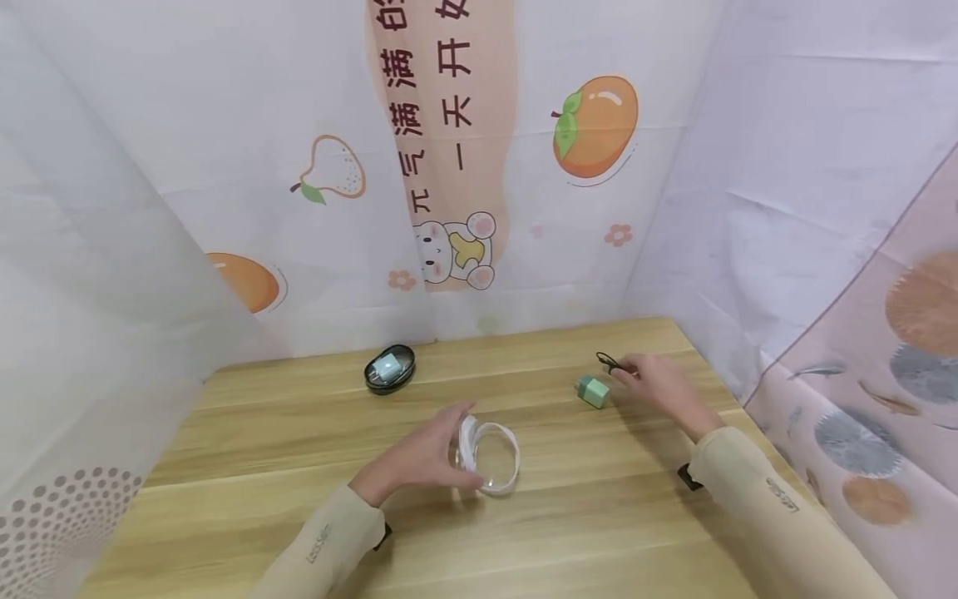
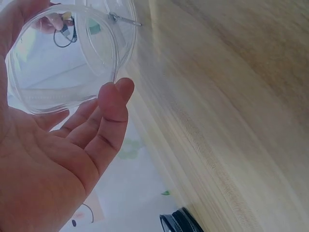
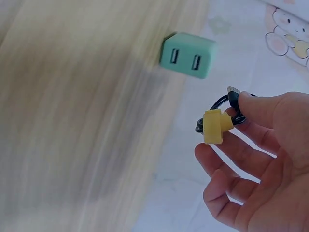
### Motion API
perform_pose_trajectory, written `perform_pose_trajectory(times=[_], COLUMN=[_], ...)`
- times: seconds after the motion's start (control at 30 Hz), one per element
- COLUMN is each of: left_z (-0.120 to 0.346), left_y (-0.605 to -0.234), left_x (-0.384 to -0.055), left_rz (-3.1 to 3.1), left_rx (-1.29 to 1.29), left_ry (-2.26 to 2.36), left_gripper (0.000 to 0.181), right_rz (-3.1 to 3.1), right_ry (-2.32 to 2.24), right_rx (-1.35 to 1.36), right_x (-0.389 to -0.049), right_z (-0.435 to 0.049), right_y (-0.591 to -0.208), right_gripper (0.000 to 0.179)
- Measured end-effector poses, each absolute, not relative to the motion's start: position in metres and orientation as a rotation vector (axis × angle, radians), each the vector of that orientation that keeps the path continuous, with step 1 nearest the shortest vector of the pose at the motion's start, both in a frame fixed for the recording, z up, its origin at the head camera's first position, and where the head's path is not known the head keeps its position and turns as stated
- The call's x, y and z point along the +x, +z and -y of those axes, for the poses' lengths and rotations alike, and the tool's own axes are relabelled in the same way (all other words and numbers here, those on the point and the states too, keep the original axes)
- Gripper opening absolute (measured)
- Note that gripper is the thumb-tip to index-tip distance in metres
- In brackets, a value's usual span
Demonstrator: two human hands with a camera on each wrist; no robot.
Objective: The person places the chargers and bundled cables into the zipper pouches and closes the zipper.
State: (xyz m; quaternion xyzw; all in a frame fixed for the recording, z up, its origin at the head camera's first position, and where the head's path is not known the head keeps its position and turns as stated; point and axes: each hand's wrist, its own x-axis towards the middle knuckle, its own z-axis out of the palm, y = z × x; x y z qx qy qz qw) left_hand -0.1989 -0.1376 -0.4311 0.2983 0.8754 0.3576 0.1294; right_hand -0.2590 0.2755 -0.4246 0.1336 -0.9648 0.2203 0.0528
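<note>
In the head view my left hand (image 1: 430,456) holds a clear round zip case (image 1: 516,466) with white edging, upright above the front middle of the table. The left wrist view shows my fingers and thumb around the rim of the clear case (image 2: 115,58), with a small zipper pull at its edge. My right hand (image 1: 659,387) pinches a short coiled black USB cable (image 3: 233,99) between thumb and fingers. A yellow strap (image 3: 212,126) binds the coil, and a metal plug sticks up. Left of that hand, a green two-port charger (image 1: 593,391) lies on the table.
At the back left of the wooden table (image 1: 299,466) lies a coiled black cable (image 1: 407,374) with a pale charger plug (image 1: 386,368) inside the loop. Printed cloth (image 1: 337,274) hangs behind the table and along both sides.
</note>
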Motion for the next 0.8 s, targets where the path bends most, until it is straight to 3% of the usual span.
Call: perform_pose_trajectory(times=[0.33,0.8], left_z=[0.140,0.138], left_y=[-0.432,-0.427], left_x=[-0.198,-0.196], left_rz=[-2.615,-2.621], left_rx=[0.875,0.834], left_ry=[0.989,0.979], left_gripper=[0.117,0.123], right_rz=[2.884,2.834], right_ry=[0.775,1.320], right_rx=[0.482,0.685], right_x=[-0.250,-0.235], right_z=[-0.249,-0.220], right_y=[-0.411,-0.406], right_gripper=[0.020,0.027])
